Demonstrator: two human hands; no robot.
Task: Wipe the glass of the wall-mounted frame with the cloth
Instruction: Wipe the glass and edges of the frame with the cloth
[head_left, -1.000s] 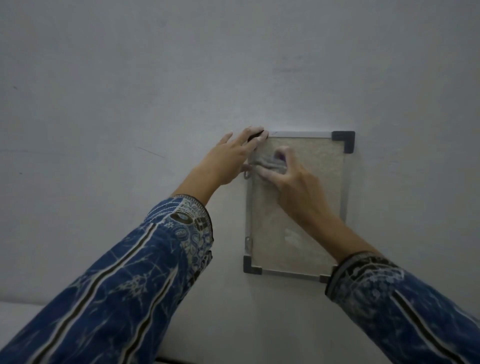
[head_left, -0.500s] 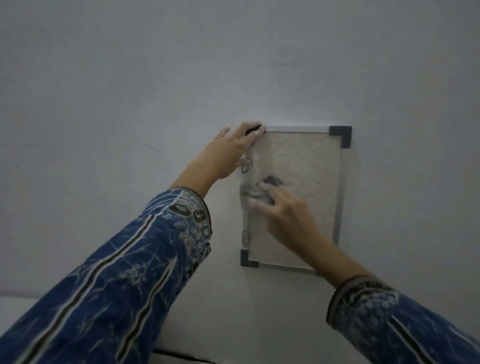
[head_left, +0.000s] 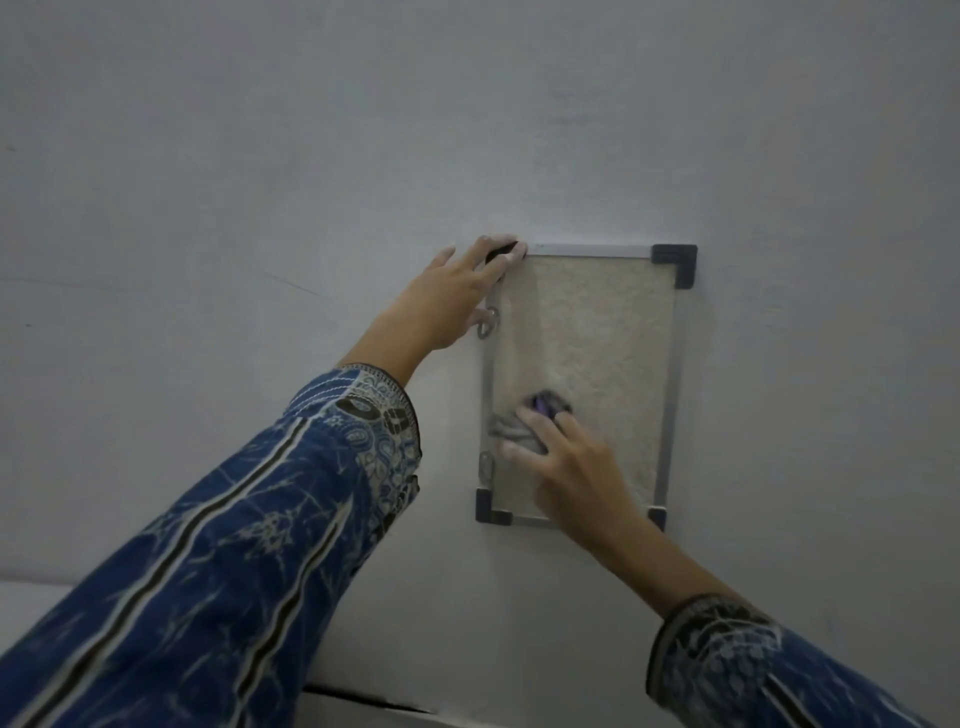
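while the left hand (head_left: 447, 296) reaches up out of its blue patterned sleeve (head_left: 234, 545), its straight fingers press flat on the top left corner of the frame (head_left: 674, 389), nothing clutched there. now the frame itself: a slim silver rectangle with dark corner caps (head_left: 675, 260), hanging upright on the pale wall (head_left: 260, 156), two small metal loops (head_left: 487, 325) on its left rail. the glass (head_left: 597, 332) shows a mottled beige sheet behind it. low on the left part of that glass sits the cloth (head_left: 511, 428), a grey bunch with a touch of purple, and the right hand (head_left: 576, 467) grips it between thumb and fingers, pushing it against the pane, wrist crossing the bottom rail.
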